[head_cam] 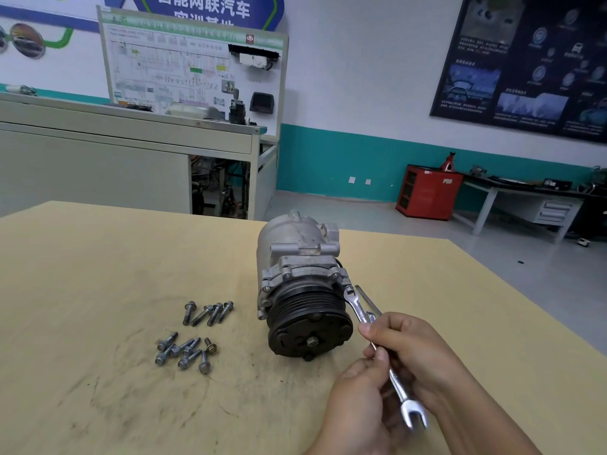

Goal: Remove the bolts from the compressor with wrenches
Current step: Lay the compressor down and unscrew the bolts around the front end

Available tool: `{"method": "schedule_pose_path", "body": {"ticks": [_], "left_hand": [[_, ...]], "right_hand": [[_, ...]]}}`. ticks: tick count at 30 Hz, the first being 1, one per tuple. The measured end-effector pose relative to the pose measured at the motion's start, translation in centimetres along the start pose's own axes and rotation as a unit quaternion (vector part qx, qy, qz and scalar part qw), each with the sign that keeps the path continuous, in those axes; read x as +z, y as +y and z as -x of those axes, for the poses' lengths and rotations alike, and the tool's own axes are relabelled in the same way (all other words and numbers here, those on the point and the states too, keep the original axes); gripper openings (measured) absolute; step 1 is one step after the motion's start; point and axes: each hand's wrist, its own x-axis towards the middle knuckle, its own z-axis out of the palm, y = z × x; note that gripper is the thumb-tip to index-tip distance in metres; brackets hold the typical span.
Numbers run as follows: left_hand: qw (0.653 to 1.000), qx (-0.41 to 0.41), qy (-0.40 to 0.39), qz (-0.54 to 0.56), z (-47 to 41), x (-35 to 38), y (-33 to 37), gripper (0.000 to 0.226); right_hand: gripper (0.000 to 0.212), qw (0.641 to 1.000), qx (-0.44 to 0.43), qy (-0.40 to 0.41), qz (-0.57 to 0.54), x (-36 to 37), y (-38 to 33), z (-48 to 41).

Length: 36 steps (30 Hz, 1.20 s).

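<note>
Two bare hands are showing at the near right of the scene. The left hand point(358, 402) is appearing uncovered from fingertips to wrist, with a short, plain thumbnail and fine creases across the knuckles. The right hand point(417, 348), just beyond it, is looking much the same, its forefinger nail trimmed close. The bare right forearm point(492, 421) is running to the near right edge of view, while the bare left wrist point(331, 444) is being cut off by the near edge.
</note>
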Motion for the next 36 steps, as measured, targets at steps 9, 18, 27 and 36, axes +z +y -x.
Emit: {"method": "schedule_pose_path", "body": {"ticks": [9, 18, 27, 36], "left_hand": [[0.999, 0.036, -0.032, -0.025, 0.6, 0.4, 0.7, 0.044], [0.998, 0.034, -0.010, -0.052, 0.5, 0.8, 1.1, 0.055], [0.999, -0.008, -0.021, -0.047, 1.1, 0.8, 1.6, 0.033], [0.999, -0.021, -0.048, 0.002, 1.4, 0.6, 2.0, 0.028]], "right_hand": [[0.032, 0.988, 0.091, -0.091, -0.091, -0.5, -1.0, 0.1], [0.023, 0.970, 0.154, -0.105, -0.153, -0.8, -0.6, -0.9], [0.023, 0.957, 0.171, -0.143, -0.188, -0.9, -1.0, -1.3], [0.025, 0.941, 0.193, -0.175, -0.216, -1.0, -0.8, -2.1]]}}
